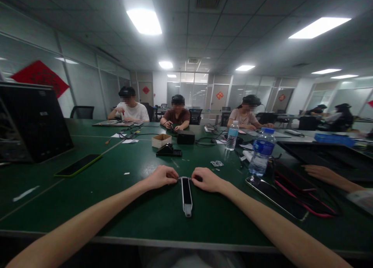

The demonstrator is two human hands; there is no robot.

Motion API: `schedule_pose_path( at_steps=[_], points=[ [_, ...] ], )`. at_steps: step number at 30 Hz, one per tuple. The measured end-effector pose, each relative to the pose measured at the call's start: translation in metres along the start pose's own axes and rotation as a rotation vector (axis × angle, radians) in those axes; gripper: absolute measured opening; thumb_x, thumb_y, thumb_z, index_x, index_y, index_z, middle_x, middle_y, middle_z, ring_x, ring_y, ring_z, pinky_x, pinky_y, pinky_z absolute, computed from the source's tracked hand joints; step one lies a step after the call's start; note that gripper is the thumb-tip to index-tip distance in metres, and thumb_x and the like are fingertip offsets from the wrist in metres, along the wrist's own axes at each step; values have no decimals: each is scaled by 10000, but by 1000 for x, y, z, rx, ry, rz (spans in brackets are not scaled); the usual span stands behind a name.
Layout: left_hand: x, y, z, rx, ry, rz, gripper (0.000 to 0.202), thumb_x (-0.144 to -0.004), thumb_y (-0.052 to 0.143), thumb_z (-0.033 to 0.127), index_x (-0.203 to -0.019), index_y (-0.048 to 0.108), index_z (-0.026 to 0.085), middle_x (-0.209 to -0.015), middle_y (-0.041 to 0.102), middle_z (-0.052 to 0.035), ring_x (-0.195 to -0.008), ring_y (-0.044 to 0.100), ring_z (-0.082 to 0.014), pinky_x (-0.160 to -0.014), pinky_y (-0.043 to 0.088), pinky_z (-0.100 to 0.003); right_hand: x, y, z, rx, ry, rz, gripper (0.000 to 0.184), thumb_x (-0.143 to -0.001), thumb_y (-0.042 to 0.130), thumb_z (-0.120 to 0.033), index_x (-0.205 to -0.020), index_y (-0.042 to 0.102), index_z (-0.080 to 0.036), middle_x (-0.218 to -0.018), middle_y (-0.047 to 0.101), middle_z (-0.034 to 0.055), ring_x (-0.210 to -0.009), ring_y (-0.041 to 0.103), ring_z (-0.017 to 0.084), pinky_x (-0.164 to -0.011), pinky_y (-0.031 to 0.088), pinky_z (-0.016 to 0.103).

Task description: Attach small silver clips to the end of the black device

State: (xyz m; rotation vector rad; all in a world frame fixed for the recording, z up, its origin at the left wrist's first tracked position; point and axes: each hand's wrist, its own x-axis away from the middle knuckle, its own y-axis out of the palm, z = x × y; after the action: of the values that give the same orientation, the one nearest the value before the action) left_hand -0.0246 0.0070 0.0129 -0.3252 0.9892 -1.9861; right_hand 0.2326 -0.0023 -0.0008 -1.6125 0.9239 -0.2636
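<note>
A slim pen-shaped device lies on the green table in front of me, with a long black face, a pale frame and a grey tapered tip towards me. My left hand is at the left of its far end, thumb and fingers pinched together. On the other side, my right hand is closed in a similar pinch. A thin, small piece shows between the fingertips at the device's far end; its kind is too small to tell. Beyond my right hand are small metal parts.
A black stand, an open box and a black box stand ahead. Right are water bottles, phones and a neighbour's hand. Left lie a green-edged phone and a computer case. Several people sit opposite.
</note>
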Motion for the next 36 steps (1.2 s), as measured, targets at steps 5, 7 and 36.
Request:
schedule_pose_path(
  at_steps=[5, 7, 36],
  points=[
    [-1, -2, -7, 76, 2, -58, 210, -798, 665, 248, -985, 699, 159, -893, 731, -26, -690, 657, -148, -621, 517, -237, 1, -2, -1, -8, 5, -7, 144, -890, 554, -240, -823, 643, -149, -844, 611, 42, -708, 555, 128, -676, 451, 255],
    [-2, -2, -10, 65, 17, -55, 211, -798, 672, 266, -980, 698, 163, -884, 726, -21, -701, 655, -150, -626, 513, -237, 1, -2, -1, -13, 7, -13, 151, -893, 549, -243, -825, 643, -147, -847, 614, 44, -710, 557, 128, -673, 450, 253],
    [2, 11, 9, -130, 27, 93, 195, -816, 643, 299, -946, 717, 173, -902, 736, -24, -798, 666, -174, -712, 500, -247, 1, -3, -4, -24, 23, -10, 136, -882, 561, -231, -828, 647, -141, -832, 618, 42, -703, 553, 127, -659, 452, 248]
  ],
)
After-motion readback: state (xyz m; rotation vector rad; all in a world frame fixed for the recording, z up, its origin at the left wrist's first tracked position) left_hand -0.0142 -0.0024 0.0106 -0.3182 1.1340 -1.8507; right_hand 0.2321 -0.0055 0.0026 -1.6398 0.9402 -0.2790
